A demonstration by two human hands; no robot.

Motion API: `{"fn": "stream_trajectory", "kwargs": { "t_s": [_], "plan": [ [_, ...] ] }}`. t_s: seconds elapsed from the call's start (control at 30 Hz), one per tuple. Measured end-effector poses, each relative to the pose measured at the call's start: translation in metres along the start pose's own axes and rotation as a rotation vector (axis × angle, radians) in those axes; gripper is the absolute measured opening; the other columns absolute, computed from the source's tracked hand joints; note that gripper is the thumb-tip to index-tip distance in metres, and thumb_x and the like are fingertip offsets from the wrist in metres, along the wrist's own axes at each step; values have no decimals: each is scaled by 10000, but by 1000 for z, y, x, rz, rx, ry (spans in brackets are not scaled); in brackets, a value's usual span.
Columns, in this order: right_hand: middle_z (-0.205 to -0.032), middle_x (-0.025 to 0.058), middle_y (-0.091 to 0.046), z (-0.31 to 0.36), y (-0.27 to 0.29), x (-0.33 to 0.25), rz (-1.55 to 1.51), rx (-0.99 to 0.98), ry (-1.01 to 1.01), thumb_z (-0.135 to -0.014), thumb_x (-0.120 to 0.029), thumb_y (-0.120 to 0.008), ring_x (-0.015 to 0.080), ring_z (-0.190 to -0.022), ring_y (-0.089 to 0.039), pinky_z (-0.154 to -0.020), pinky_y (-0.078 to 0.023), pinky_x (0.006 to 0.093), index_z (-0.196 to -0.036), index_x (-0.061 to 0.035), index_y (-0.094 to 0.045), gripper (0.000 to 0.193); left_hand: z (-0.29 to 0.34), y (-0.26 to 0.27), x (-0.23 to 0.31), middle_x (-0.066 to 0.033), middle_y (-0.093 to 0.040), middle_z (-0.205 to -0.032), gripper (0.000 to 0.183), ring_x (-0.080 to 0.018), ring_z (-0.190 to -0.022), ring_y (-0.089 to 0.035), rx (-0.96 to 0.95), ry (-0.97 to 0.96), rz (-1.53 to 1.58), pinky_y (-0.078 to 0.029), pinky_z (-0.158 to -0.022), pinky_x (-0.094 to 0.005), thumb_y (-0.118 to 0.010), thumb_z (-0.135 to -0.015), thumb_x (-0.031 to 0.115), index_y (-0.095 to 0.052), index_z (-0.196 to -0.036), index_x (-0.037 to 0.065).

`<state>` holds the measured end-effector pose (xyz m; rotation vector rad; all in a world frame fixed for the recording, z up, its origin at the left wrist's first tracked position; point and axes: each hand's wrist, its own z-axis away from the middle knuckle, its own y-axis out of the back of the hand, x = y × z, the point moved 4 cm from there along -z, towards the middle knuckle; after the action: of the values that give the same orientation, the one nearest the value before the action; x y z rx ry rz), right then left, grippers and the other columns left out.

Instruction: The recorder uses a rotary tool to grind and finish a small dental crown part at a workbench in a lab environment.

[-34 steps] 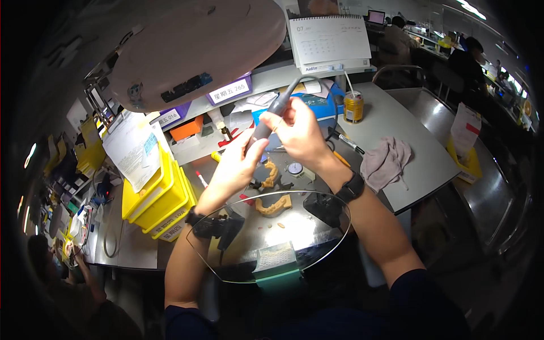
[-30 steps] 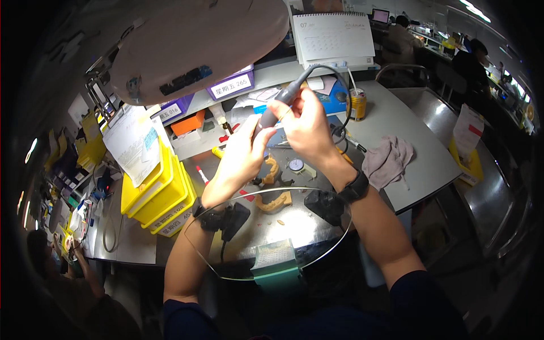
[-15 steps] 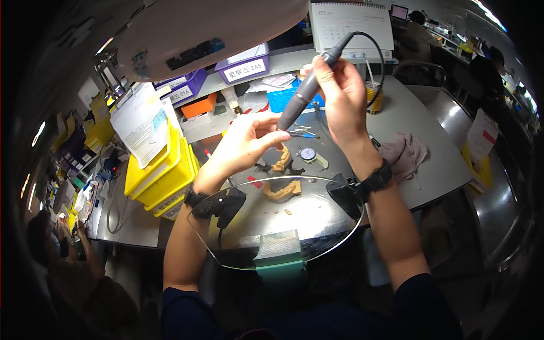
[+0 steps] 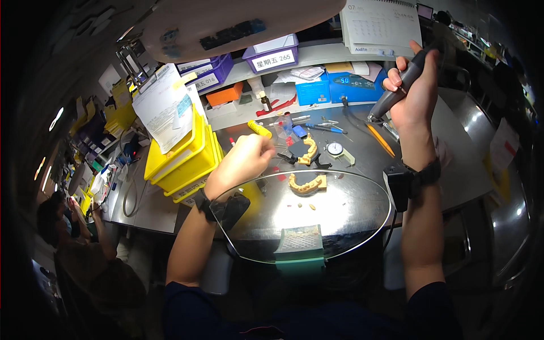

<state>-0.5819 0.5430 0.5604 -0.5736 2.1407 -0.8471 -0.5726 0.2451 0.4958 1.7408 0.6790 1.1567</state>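
Note:
My right hand (image 4: 418,99) is wrapped round a dark grey dental handpiece (image 4: 398,93), raised at the right with its tip pointing down and left. My left hand (image 4: 242,163) is closed, its fingers curled over the left part of the bench. Whatever may be in those fingers is hidden. Right of it, one tan dental model (image 4: 310,149) rests in a black holder. A second dental model (image 4: 309,185) lies nearer me, seen through a clear oval shield (image 4: 266,249). A few small tooth-coloured pieces (image 4: 312,207) lie in front of it. A dial gauge (image 4: 335,149) lies right of the models.
Yellow trays (image 4: 184,161) are stacked at the left under papers. Behind the bench stand a blue control box (image 4: 368,86), purple bins (image 4: 271,52) and a calendar (image 4: 379,28). An orange pencil (image 4: 381,140) lies near my right wrist. A lamp (image 4: 238,25) hangs above. Another person (image 4: 85,243) sits far left.
My hands have moved apart. The right carried the handpiece up and right, off the left fingers; the left came down and curled closed. The view has shifted, bringing the control box into sight.

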Motion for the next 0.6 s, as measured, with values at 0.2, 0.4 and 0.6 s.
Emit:
{"fn": "stream_trajectory", "kwargs": {
  "t_s": [0.2,0.4,0.6],
  "plan": [
    [-820,33,-497,0,-9,-10,204,-44,29,-979,-382,-484,60,-457,-350,-415,-274,209,-1216,-130,-477,346,-9,-27,-12,-217,-676,-793,183,-302,-726,-677,-42,23,-115,-525,-704,-351,-617,-814,87,-682,-906,-56],
    [-745,42,-500,3,-15,-3,238,-128,-4,-977,-389,-474,75,-446,-401,-417,-301,230,-1211,-108,-490,366,-15,-36,-2,-250,-663,-785,192,-350,-731,-671,-89,100,-231,-533,-701,-374,-631,-767,86,-685,-863,-72],
    [-723,31,-501,6,-18,0,268,-108,-8,-981,-399,-462,76,-445,-405,-418,-303,234,-1187,-86,-509,377,-24,-37,-1,-223,-659,-715,216,-302,-701,-678,-160,156,-246,-532,-674,-362,-709,-692,165,-663,-733,-41]
  ]
}}
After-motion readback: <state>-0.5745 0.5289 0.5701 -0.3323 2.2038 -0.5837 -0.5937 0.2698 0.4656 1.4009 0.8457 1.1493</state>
